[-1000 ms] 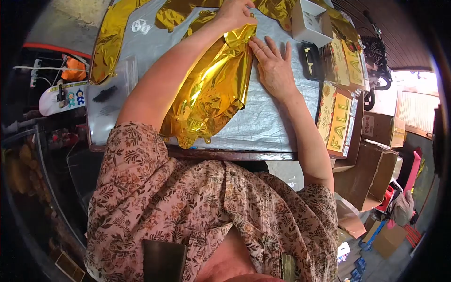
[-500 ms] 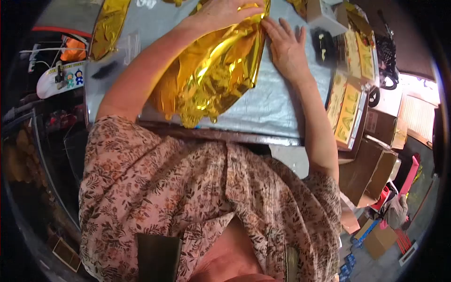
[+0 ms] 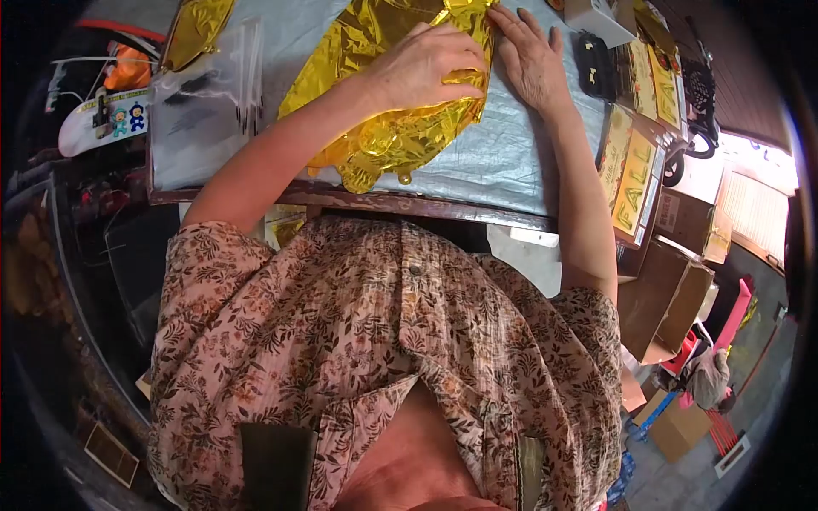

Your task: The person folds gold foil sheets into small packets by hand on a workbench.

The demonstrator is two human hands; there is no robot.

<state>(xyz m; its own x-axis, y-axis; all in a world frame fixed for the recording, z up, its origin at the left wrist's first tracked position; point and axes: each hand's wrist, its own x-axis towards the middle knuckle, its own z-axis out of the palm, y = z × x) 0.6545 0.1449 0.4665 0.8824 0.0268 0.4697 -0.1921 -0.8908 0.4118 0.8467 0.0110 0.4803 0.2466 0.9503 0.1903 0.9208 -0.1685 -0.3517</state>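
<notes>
A shiny gold foil sheet (image 3: 388, 140), crumpled along its near edge, lies on the pale blue-grey table covering. My left hand (image 3: 430, 68) is on top of it, fingers curled and closed on the foil near its right side. Beside the foil's upper right edge, my right hand (image 3: 530, 64) lies palm down with its fingers spread, the fingertips touching the edge. What is under the left palm is hidden.
Clear plastic bags (image 3: 209, 106) and another gold foil piece (image 3: 196, 34) lie at the left. On the right are a black object (image 3: 594, 66), a white box (image 3: 601, 19), "FALL" boxes (image 3: 635, 187) and cardboard boxes (image 3: 665, 298).
My left hand has moved down over the foil, towards the near side, and its fingers are more curled. The foil's near end sits higher in view. My right hand remains beside the edge.
</notes>
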